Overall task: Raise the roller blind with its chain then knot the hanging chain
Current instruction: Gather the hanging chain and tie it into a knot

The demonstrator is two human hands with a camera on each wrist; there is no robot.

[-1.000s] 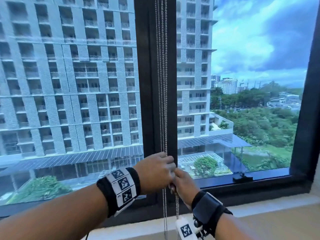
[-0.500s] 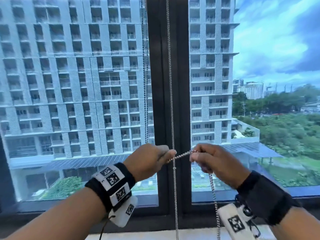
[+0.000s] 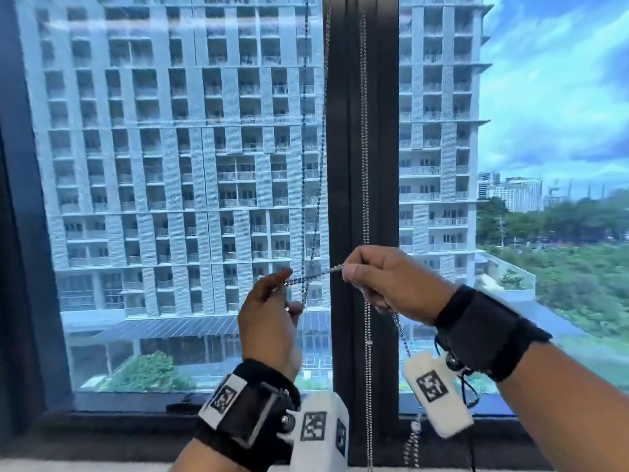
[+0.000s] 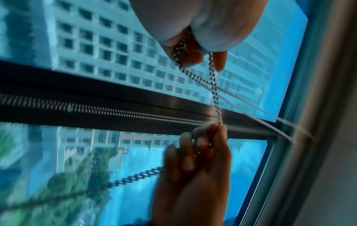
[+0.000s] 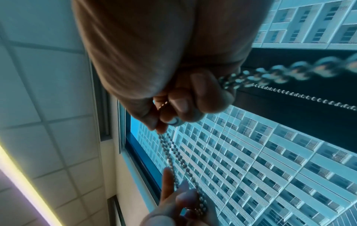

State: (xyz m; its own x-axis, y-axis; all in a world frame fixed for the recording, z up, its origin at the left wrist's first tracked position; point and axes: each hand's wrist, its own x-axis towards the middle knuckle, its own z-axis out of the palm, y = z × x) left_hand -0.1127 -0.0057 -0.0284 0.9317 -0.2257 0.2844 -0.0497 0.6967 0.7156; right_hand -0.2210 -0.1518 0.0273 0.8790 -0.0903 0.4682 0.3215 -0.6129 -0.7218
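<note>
The beaded metal chain (image 3: 315, 274) runs taut between my two hands in front of the window, and crosses its own upright strand (image 3: 320, 185) there. My left hand (image 3: 290, 294) pinches it at finger and thumb, left of the black mullion. My right hand (image 3: 346, 270) grips it in curled fingers over the mullion, and the slack (image 3: 401, 330) drops below that fist. The left wrist view shows my left hand (image 4: 190, 50) pinching the chain (image 4: 214, 87), with the right hand (image 4: 203, 145) below. In the right wrist view, chain (image 5: 174, 160) leads from my right hand (image 5: 170, 111) to the left. The blind is out of frame.
Another bead chain (image 3: 365, 158) hangs straight down the black mullion (image 3: 381, 131) to the sill. The dark lower window frame (image 3: 102, 434) runs below my wrists. Glass panes lie on both sides. A tiled ceiling (image 5: 38, 76) shows in the right wrist view.
My hands were together on the hanging chain; they have drawn apart, the right going right and up, stretching a length of chain sideways. My left hand has turned upright.
</note>
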